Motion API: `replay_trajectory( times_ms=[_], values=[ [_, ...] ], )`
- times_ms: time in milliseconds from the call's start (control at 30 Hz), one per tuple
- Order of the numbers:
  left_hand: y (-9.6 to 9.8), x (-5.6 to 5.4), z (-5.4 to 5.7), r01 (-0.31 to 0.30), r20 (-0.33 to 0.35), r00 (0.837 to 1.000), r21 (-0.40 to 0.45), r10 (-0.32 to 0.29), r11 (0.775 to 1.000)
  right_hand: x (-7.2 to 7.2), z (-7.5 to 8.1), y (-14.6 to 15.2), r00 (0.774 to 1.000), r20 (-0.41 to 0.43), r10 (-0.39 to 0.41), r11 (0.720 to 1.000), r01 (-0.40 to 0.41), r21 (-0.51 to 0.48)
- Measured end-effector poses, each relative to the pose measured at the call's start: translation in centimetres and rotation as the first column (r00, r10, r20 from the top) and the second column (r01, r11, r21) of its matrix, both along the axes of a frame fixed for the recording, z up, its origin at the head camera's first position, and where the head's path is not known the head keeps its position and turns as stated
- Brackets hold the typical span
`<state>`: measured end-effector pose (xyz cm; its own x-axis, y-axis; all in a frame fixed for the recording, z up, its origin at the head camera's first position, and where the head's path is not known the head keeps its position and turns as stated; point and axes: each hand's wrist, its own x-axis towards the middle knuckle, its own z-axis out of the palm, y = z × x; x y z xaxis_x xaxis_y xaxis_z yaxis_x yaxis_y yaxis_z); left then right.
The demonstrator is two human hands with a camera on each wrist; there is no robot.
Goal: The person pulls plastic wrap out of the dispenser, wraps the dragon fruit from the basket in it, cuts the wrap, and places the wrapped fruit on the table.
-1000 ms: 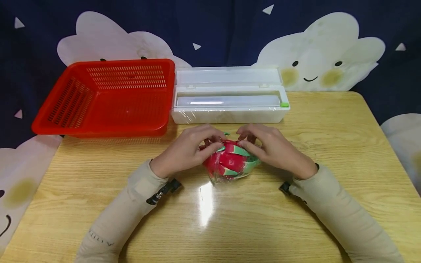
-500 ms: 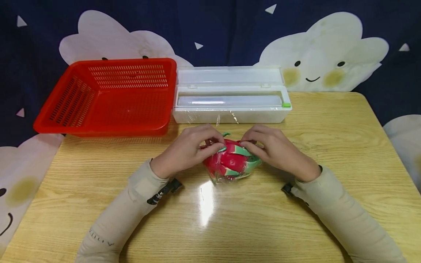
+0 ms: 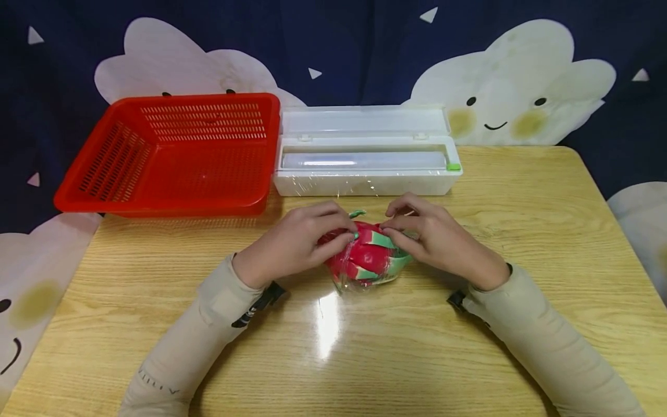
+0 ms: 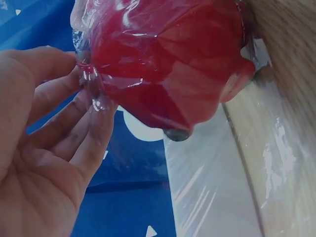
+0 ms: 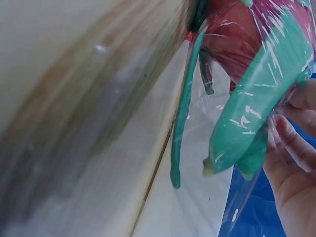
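Note:
A red dragon fruit with green-tipped scales sits on the table in front of me, wrapped in clear plastic wrap. My left hand pinches the plastic wrap at the fruit's upper left; in the left wrist view, the film bunches at its fingertips beside the red skin. On the other side, my right hand pinches film near the top right of the fruit, one finger raised off it. The right wrist view shows the wrap stretched over a long green scale, with loose film hanging below.
A white plastic-wrap box with its lid up stands behind the fruit, a film roll inside. Film hangs over its front. To its left stands a red slotted basket. A patterned dark blue cloth hangs behind the wooden table.
My left fingers have straightened a little at the wrap. One finger of my right hand has lifted, and that hand has shifted slightly right. The fruit stays about where it was.

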<state>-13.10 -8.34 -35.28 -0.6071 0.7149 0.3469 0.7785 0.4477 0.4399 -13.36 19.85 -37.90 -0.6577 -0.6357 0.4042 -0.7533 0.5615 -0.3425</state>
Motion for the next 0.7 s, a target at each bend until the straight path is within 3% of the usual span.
replay_trajectory(
  times_ms=[167, 367, 700],
  values=[
    [-0.14, 0.17, 0.12, 0.024, -0.056, 0.998, -0.043, -0.026, 0.999, 0.12, 0.12, 0.09, 1.0, -0.003, -0.007, 1.0, 0.007, 0.022],
    [-0.23, 0.42, 0.35, 0.046, -0.075, 0.996, -0.095, -0.053, 0.994, 0.38, 0.43, 0.27, 1.0, 0.021, -0.014, 0.998, 0.013, 0.06],
    [-0.26, 0.5, 0.34, 0.072, -0.117, 0.989, -0.113, -0.085, 0.991, 0.71, 0.9, 0.42, 0.989, 0.139, -0.05, 0.994, 0.036, 0.103]
  ],
)
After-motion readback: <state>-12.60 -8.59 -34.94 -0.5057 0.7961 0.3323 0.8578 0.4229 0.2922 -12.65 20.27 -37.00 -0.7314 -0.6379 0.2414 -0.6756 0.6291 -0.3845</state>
